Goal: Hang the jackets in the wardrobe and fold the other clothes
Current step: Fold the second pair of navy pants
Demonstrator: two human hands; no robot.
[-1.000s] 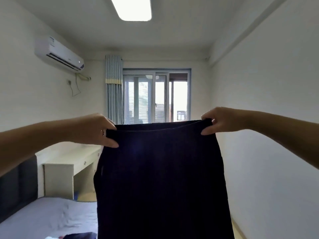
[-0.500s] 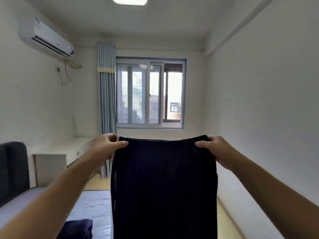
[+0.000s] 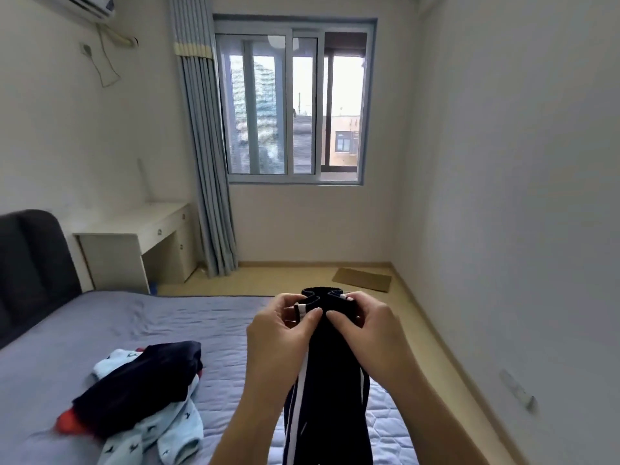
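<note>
Head view, bedroom, person standing at the foot side of the bed (image 3: 201,323)

- Thing in hand: navy track trousers (image 3: 330,407), white side stripe (image 3: 299,401) showing. Held in the air over the near corner of the mattress, not touching it as far as can be seen
- Waistband (image 3: 320,297) doubled on itself, its halves bunched face to face at the top
- Left hand (image 3: 278,333) pinches the waistband's left end, thumb on the near face, fingers curled over the far side. Right hand (image 3: 365,327) pinches the right end the same way. Thumb tips almost meet at the middle
- Key relation: the trousers' long axis runs straight down from the fingers, legs hanging below both wrists and out of the bottom of the frame. Both hands equally near, level with each other
- Judgement: legs look matched lengthwise; the next move likely lays the hanging length onto the mattress, which lies to the left of and below the hands
- Also on the bed, well left of the hands: a heap with a dark navy garment (image 3: 144,377) on top of a pale blue patterned garment (image 3: 167,431). Unfolded, so plenty of the task left
</note>
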